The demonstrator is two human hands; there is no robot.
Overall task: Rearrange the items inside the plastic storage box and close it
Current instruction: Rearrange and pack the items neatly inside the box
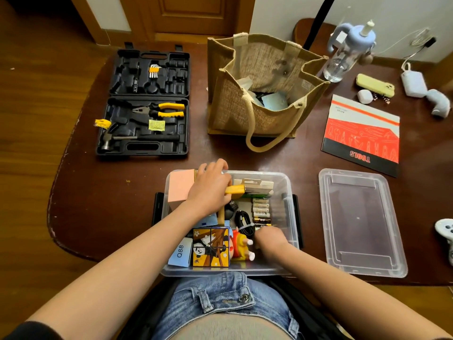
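The clear plastic storage box [291,192] stands open at the table's near edge, right in front of me. Inside lie a pink box [180,187], a picture cube [211,247], a blue Q88 card [181,251], a red and yellow toy figure [241,246], a coiled black cable [244,223], several batteries [261,209] and a white carded pack [257,186]. My left hand [210,187] grips a yellow-handled item [235,189] at the box's far side. My right hand [270,239] reaches down into the box's near right corner, fingers hidden. The clear lid [360,222] lies flat to the right.
An open black tool case [147,101] with pliers and a hammer sits at the far left. A jute bag [264,87] stands behind the box. A red tools booklet [362,133], a water bottle [343,55], a phone and chargers lie at the far right.
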